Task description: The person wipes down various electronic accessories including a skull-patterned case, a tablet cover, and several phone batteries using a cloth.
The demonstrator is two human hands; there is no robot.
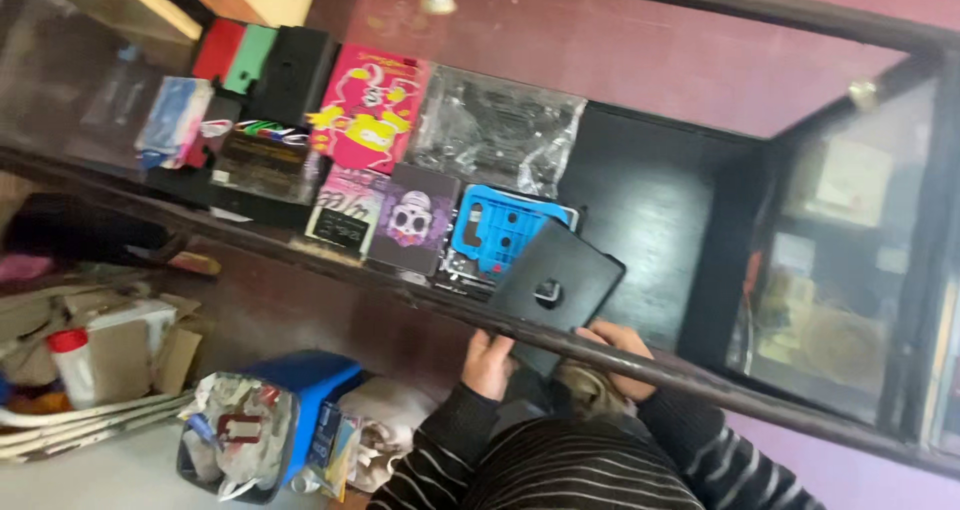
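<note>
1. Both hands, left hand (488, 362) and right hand (622, 350), grip a black case (557, 282) at the dark shelf (650, 210) edge.
2. Colourful cases (372, 110) line the shelf; a blue bin (300, 390) sits below.

Lower part of the black tablet case (556, 285) hidden behind the dark shelf rail (420, 292). Left hand (488, 362) and right hand (625, 358) partly masked by that same rail (fingertips out of sight behind the case). Striped sleeves (560, 470) cut off by the bottom edge. Contents of the clear plastic bag (497, 130) blurred beyond telling. Things behind the glass door (850, 270) smeared and unreadable. Blue bin (300, 390) half buried in crumpled wrappers.
</note>
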